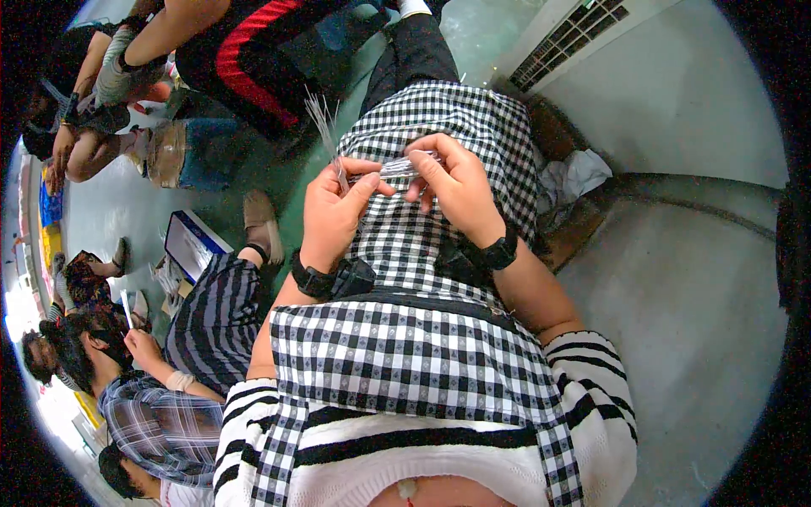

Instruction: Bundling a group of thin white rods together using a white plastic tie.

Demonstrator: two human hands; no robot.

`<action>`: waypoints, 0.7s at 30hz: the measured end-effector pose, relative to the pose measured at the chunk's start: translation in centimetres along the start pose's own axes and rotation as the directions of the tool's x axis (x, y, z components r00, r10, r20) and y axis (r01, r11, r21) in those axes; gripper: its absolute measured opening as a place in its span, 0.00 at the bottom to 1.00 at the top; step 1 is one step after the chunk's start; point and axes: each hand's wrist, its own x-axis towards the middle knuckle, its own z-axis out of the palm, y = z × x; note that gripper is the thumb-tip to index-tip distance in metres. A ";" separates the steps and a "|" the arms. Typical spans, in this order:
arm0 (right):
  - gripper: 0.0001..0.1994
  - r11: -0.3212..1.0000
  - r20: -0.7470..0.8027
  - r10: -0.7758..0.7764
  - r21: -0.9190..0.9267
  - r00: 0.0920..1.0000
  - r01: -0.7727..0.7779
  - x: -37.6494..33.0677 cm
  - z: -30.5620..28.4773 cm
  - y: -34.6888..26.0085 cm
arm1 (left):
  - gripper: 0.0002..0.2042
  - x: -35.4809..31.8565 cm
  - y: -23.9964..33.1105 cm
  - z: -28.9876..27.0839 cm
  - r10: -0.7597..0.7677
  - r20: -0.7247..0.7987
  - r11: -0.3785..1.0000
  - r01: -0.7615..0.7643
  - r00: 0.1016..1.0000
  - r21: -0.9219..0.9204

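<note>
Over my lap, covered by a black-and-white checked apron point(418, 237), both hands are raised close together. A small bundle of thin silvery-white strands point(395, 170) lies level between them. My left hand point(336, 205) pinches the near end of it with thumb and fingers. From the same hand a looser spray of thin wire-like strands point(323, 127) sticks up past the fingers. My right hand point(456, 183) is closed over the other end of the bundle, its fingertips slightly blurred. Whether the strands are bare wire or coated ties, I cannot tell. Dark bands with small boxes sit on both wrists.
Close on my left sits a person in a plaid shirt point(165, 422), holding a thin white item. An open blue-and-white box point(196, 243) stands past that person's knee. Other people sit at the upper left. A grey wall panel point(693, 101) and crumpled white plastic point(583, 175) are on my right.
</note>
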 end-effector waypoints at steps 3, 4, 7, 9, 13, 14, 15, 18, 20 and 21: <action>0.05 0.999 -0.013 -0.037 0.008 0.999 0.037 0.2 0.0 -0.1 | 0.07 0.0 0.3 0.2 -0.015 0.007 1.000 0.015 1.000 0.008; 0.05 0.999 -0.013 -0.037 0.008 0.999 0.037 0.2 0.0 0.0 | 0.08 0.0 0.3 0.2 -0.012 0.005 1.000 0.012 1.000 0.023; 0.04 0.998 -0.025 -0.068 0.009 0.997 0.069 0.2 0.0 0.2 | 0.09 -0.2 0.8 0.7 -0.020 -0.016 0.999 0.020 1.000 -0.027; 0.04 0.996 -0.024 -0.083 0.037 0.996 0.084 0.2 0.1 0.1 | 0.10 -0.1 0.8 0.5 -0.021 -0.003 1.000 0.021 1.000 -0.019; 0.05 0.994 -0.032 -0.108 -0.019 0.994 0.107 0.0 0.1 0.1 | 0.11 0.0 0.6 0.3 -0.042 -0.028 0.995 0.040 0.999 -0.093; 0.06 0.995 -0.030 -0.099 0.013 0.995 0.099 0.0 0.2 0.1 | 0.11 0.0 0.5 0.2 -0.042 -0.029 0.995 0.039 0.999 -0.092; 0.07 0.995 -0.027 -0.089 0.043 0.996 0.090 -0.1 0.2 0.1 | 0.11 0.0 0.4 0.1 -0.038 -0.040 0.995 0.034 0.998 -0.094; 0.09 0.992 -0.008 -0.048 0.120 0.999 0.048 0.0 0.2 0.1 | 0.11 0.0 0.2 0.0 -0.030 -0.053 0.995 0.025 0.998 -0.097; 0.10 0.979 0.008 0.003 0.204 1.000 -0.005 0.0 0.0 -0.1 | 0.11 0.0 0.0 -0.1 -0.025 -0.057 0.995 0.020 0.998 -0.099; 0.11 0.956 0.026 0.052 0.287 0.998 -0.057 0.0 -0.2 -0.1 | 0.10 0.0 0.0 -0.2 -0.008 -0.034 0.995 0.004 0.999 -0.102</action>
